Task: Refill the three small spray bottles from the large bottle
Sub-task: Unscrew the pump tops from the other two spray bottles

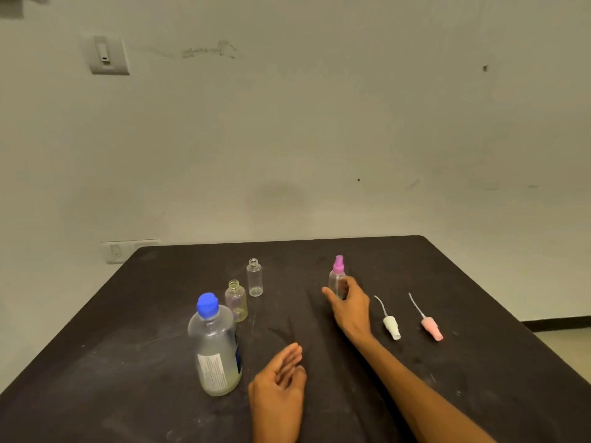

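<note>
Head view: the right hand (348, 302) reaches out to the pink-capped bottle (337, 279), which stands upright on the tabletop (479, 314), long axis vertical, at about 12 o'clock from the wrist. The fingers (347, 287) curl round its lower body from the right side, with the thumb out to the left at roughly 9 o'clock; they appear to hold the bottle, though how firm the grip is I cannot tell. The pump top sticks up clear of the hand.

The left hand (278, 388) lies nearer the camera, palm up and holding nothing, its fingers loosely straight and pointing toward 1 o'clock. The pink-capped bottle sits well apart from it, at about 1 o'clock, so the right hand is plainly the nearer one.

The large bottle (216, 350), blue cap on, stands just beside the left hand at 9 o'clock. Two open bottles stand beyond it: a yellowish one (236, 302) close behind, and a clear one (255, 278) further back at 12 o'clock. Two removed pump tops, one white (391, 327) and one pink (431, 329), lie at 3 o'clock from the right hand, tubes pointing away.

Judging by this, the last top needs unscrewing, and the free left hand would have to come across to twist it.
</note>
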